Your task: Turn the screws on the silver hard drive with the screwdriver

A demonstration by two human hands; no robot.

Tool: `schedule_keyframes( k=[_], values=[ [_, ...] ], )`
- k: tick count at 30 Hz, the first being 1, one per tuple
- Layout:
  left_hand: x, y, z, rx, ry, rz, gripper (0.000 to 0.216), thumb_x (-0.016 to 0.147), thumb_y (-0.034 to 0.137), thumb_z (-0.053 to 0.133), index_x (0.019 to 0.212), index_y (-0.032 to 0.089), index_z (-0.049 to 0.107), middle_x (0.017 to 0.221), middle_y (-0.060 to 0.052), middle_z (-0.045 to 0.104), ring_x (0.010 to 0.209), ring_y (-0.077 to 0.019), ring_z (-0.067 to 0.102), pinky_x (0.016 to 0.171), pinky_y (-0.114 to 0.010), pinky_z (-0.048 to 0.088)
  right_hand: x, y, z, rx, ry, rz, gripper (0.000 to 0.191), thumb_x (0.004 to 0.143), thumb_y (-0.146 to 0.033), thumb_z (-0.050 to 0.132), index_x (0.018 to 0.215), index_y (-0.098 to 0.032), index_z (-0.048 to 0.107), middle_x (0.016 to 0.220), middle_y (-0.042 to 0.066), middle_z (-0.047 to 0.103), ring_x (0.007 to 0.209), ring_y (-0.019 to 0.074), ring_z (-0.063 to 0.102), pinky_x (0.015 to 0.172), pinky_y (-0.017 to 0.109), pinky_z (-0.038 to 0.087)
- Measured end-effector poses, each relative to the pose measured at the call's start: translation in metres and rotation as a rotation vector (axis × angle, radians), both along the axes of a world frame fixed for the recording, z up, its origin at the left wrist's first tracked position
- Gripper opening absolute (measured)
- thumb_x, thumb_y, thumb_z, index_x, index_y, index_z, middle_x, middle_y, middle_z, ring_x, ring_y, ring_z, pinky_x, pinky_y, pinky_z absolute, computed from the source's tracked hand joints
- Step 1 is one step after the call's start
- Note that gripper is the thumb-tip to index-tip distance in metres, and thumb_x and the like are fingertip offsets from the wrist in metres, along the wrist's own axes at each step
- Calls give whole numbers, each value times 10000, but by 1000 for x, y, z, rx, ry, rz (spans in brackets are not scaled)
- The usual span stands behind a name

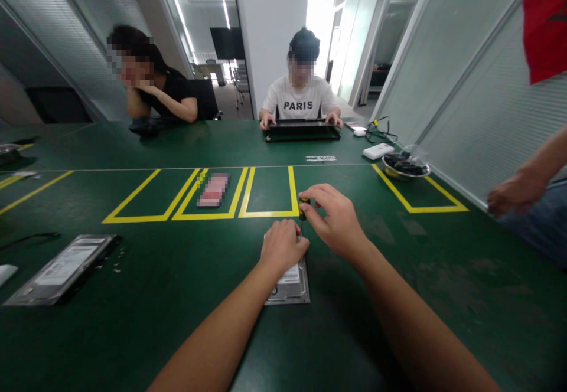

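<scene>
A silver hard drive [293,288] with a white label lies on the green table in front of me. My left hand [282,247] rests over its far part, fingers curled down on it and hiding much of the top. My right hand [335,218] pinches the short black and yellow handle of a screwdriver [303,209]. The screwdriver stands nearly upright, its thin shaft pointing down at the far right corner of the drive, close to my left fingertips. Whether its tip sits in a screw is hidden.
Another hard drive [71,265] lies at left, small bits beside it. Yellow tape [270,214] marks boxes; a pinkish card [214,190] lies in one. A metal bowl [406,172] of dark items stands at right. Two people sit opposite, one holding a black tray [303,132]; another's hand [518,194] shows at right.
</scene>
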State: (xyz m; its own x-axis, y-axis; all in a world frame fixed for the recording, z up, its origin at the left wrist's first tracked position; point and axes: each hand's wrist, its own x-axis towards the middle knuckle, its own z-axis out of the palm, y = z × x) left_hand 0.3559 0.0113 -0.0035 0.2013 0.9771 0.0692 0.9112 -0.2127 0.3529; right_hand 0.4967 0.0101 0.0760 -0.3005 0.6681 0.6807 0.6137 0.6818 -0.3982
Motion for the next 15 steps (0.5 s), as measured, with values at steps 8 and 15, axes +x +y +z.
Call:
schedule_keyframes(
  k=[8,15],
  values=[
    [0,0,0,-12,3,6,161,805,336,582,915,220,602,943,-68,663,950,-261,591,774,-344,435,3,3,-3,18,-4,2,159,880,-151,531,993,-192,634,979,83,686,936,218,629,831,383,518],
    [0,0,2,-9,-4,-5,153,815,337,570,911,222,604,935,-68,666,942,-265,595,774,-351,435,2,2,-2,48,11,-9,149,878,-150,527,982,-191,625,995,83,695,937,216,636,799,365,519]
  ],
)
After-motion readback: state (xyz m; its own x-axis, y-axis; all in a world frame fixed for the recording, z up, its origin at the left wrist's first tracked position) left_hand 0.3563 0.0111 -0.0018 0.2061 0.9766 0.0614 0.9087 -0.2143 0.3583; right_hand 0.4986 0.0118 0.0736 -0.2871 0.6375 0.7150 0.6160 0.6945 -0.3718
